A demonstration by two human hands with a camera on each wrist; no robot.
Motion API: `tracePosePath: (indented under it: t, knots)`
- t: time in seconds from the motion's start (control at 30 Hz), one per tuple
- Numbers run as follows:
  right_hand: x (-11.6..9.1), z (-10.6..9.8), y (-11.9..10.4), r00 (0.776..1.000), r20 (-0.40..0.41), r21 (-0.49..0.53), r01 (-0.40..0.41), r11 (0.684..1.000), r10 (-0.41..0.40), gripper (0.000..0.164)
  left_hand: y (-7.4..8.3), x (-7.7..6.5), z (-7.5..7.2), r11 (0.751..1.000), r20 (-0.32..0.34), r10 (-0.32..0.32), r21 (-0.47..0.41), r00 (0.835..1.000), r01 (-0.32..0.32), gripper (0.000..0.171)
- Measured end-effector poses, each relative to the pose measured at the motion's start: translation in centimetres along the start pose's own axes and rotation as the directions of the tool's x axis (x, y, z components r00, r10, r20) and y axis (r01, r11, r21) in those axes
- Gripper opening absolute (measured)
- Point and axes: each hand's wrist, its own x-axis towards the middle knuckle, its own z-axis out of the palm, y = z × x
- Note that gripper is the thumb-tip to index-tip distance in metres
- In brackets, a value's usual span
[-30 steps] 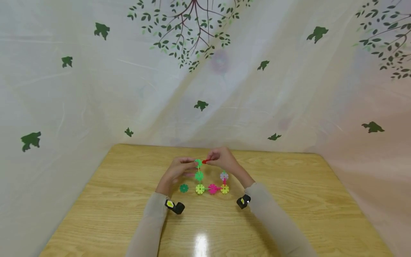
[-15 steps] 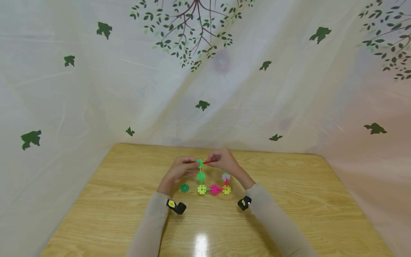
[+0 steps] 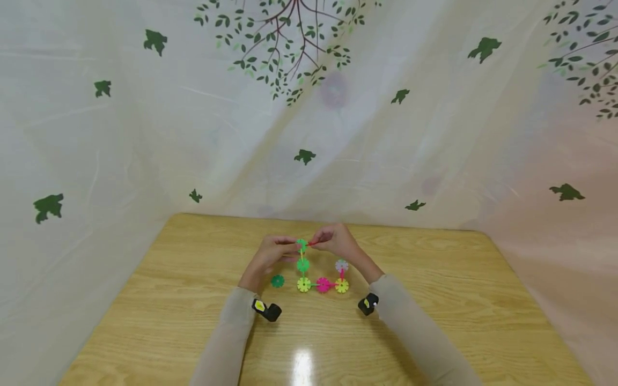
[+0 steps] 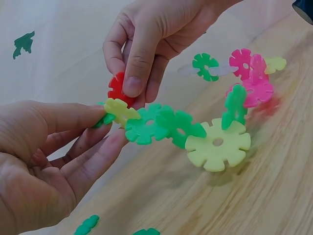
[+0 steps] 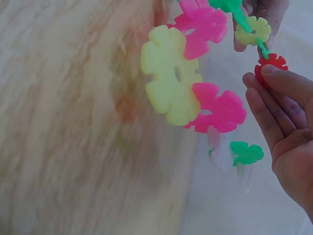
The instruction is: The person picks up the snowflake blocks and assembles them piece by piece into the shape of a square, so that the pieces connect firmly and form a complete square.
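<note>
A chain of interlocking plastic flower discs makes a U shape over the table. My left hand [image 3: 272, 254] pinches the green disc [image 4: 104, 119] at the chain's far left end, beside a small yellow disc [image 4: 121, 111]. Between thumb and fingers, my right hand [image 3: 338, 241] pinches a red disc [image 5: 272, 66], whose edge meets that green disc. Further along come two green discs [image 4: 146, 126], a larger pale yellow disc [image 4: 217, 145], a pink disc [image 3: 323, 284] and another yellow disc [image 5: 168, 73]. A whitish disc [image 3: 341, 266] lies toward the chain's other end, under my right wrist.
A loose dark green disc [image 3: 277, 281] lies on the wooden table [image 3: 193, 332], left of the chain. Behind the table's far edge hangs a pale curtain [image 3: 241, 177] printed with branches and green birds. Each wrist wears a small black camera [image 3: 272, 312].
My right hand has brought the red disc left, closing the small gap to the green end disc. My left hand keeps its pinch. The view has shifted slightly.
</note>
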Motion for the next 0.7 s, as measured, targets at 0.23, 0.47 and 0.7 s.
tracePosePath:
  t: [0.23,0.47,0.7]
  knots:
    - [-0.16,0.36,0.07,0.999,-0.033,0.068,-0.01,0.998,0.012,0.006,-0.19,0.06,0.48,1.0,-0.015,0.003,-0.026,1.0,-0.003,0.028]
    - [0.21,0.64,-0.17,1.0,-0.027,0.045,-0.003,0.999,0.004,0.005,0.13,0.01,0.05,1.0,-0.01,-0.016,-0.009,1.0,0.016,0.027]
    - [0.16,1.01,0.28,1.0,-0.01,0.027,0.002,1.0,-0.002,0.004,-0.04,0.05,-0.41,0.999,0.016,-0.046,0.009,0.999,0.046,0.028]
